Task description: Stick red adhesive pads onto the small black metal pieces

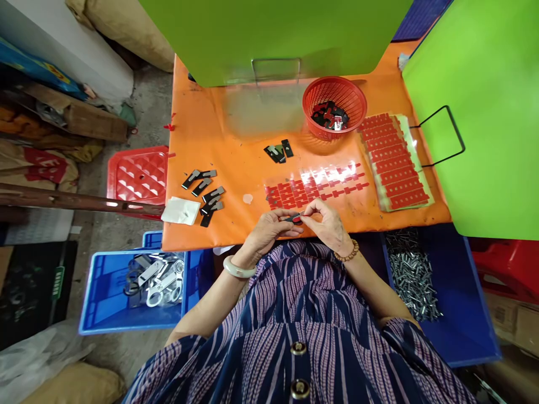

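Note:
At the front edge of the table, my left hand [267, 231] grips a small black part [290, 219] between thumb and fingers, and some red shows on it. My right hand [326, 224] is closed in a pinch at the part's right end; what its fingertips hold is too small to make out. Just beyond my hands lie rows of red cut-out stickers [295, 192] on a shiny clear sheet. Several black pieces with grey tabs [214, 194] are on the left, and a few more black pieces [278, 152] are farther back.
A red basket [314, 95] holds black and red pieces. A stack of red sticker sheets [396, 160] lies on the right. Green panels [278, 33] with wire handles border the orange table [197, 129]. Blue bins of metal parts [135, 324] flank my lap; a white packet [180, 211] sits left.

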